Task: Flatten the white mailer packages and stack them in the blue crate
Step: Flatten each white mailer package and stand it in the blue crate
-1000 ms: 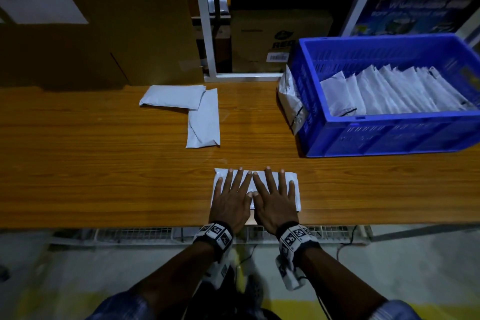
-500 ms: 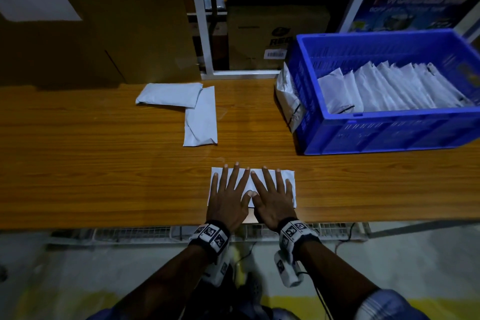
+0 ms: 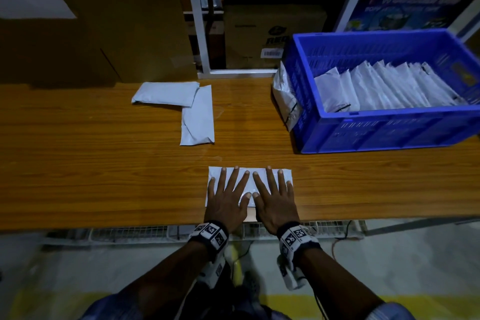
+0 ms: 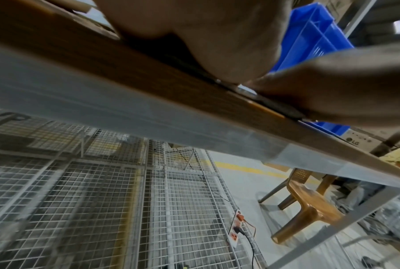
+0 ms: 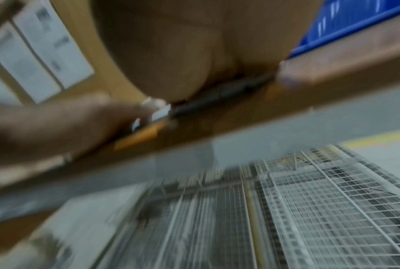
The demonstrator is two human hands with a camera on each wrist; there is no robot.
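Pressing both hands, left hand point(image 3: 225, 199) and right hand point(image 3: 275, 200), fingers splayed flat, on mailer point(image 3: 248, 181) at worktop point(image 3: 104, 176) six o'clock. Flattening step; next I lift it toward blue crate point(image 3: 384, 135) at two o'clock.

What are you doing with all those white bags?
A person is squashing a white mailer bag flat on the wooden table. The left hand and right hand both press down on it, fingers spread. Two more mailers lie farther back on the table, waiting. The blue crate on the right already holds a row of flattened mailers, so this one probably goes in there next.
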